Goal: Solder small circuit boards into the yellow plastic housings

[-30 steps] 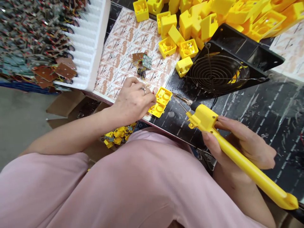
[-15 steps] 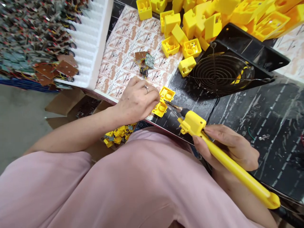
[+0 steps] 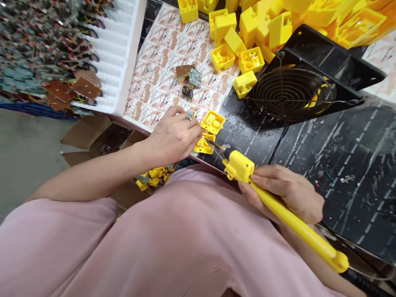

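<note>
My right hand (image 3: pixel 287 194) grips a yellow soldering iron (image 3: pixel 295 220) by its long handle. The iron's dark tip points left and reaches the lower of two small open yellow housing pieces, the near one (image 3: pixel 202 146). The far housing piece (image 3: pixel 213 122) lies just above it, inside facing up. Beside both pieces is my left hand (image 3: pixel 177 134), fingers curled in and closed. What its fingertips pinch is hidden; a thin wire shows beside them. A green circuit board (image 3: pixel 194 77), wired to a brown board (image 3: pixel 183 70) and a black round part (image 3: pixel 187 92), lies beyond that hand.
A black fan (image 3: pixel 287 93) with a wire guard stands at the right. Behind it are piled many yellow housings (image 3: pixel 224 27). At left, a white foam tray (image 3: pixel 116 62) holds heaped circuit boards (image 3: pixel 46 49). Below the table edge, cardboard flaps (image 3: pixel 83 132) surround more yellow parts (image 3: pixel 154 177).
My right hand and the soldering iron have moved left, bringing the tip from between the housing pieces to the near one. The pieces have shifted slightly left, with my left hand beside them.
</note>
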Tool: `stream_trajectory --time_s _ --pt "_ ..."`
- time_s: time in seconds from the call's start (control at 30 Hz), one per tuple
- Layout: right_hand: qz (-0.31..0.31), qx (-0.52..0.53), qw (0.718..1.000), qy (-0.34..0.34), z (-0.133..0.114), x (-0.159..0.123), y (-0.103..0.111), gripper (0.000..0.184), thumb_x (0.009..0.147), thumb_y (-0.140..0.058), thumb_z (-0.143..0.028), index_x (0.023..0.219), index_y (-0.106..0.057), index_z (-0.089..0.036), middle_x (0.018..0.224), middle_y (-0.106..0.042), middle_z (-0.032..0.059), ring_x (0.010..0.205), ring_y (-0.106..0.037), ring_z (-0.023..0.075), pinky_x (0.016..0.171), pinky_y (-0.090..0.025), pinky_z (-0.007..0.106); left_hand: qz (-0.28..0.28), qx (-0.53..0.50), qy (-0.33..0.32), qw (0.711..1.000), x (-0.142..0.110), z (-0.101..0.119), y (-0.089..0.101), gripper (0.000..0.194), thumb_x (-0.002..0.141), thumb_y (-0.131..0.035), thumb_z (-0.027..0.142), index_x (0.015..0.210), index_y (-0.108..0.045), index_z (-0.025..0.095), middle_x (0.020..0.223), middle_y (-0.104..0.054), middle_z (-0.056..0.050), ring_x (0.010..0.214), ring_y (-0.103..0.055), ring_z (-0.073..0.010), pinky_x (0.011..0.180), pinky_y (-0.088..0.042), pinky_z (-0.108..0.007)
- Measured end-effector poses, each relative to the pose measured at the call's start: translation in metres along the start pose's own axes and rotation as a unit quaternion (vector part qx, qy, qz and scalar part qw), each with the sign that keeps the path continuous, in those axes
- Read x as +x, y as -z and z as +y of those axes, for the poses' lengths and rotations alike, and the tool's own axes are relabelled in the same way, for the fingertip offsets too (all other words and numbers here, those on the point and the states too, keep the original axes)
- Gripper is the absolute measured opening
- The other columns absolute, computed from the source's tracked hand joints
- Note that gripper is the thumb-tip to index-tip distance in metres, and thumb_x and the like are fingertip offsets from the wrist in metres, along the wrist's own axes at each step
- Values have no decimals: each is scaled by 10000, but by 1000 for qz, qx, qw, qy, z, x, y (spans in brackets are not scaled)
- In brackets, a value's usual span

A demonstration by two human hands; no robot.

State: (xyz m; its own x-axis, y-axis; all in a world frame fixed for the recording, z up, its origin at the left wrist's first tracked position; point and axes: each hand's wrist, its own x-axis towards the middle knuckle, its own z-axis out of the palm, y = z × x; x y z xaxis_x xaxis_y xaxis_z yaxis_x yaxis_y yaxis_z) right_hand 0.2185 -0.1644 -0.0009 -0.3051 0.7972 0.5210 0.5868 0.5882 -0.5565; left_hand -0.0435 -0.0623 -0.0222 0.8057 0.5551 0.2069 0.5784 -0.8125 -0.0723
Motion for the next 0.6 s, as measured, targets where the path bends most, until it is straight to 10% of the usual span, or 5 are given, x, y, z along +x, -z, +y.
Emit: stream_trajectory --time_s 0.27,0.6 --pt "28 -15 999 34 1 -1 -10 203 900 -817 -148 910 -631 -227 728 -750 -4 596 -730 142 449 -550 211 -37 -4 -4 999 5 0 3 335 992 -475 174 791 -742 173 824 -782 -55 747 -676 -207 950 -569 -425" --pt "-51 -3 999 -3 -8 -8 18 59 974 -726 -171 979 -678 -204 888 -774 43 759 -760 143 755 -663 265 -59 58 -54 995 12 0 8 316 968 -473 163 766 -715 185 718 -697 -49 718 -654 -221 931 -586 -423"
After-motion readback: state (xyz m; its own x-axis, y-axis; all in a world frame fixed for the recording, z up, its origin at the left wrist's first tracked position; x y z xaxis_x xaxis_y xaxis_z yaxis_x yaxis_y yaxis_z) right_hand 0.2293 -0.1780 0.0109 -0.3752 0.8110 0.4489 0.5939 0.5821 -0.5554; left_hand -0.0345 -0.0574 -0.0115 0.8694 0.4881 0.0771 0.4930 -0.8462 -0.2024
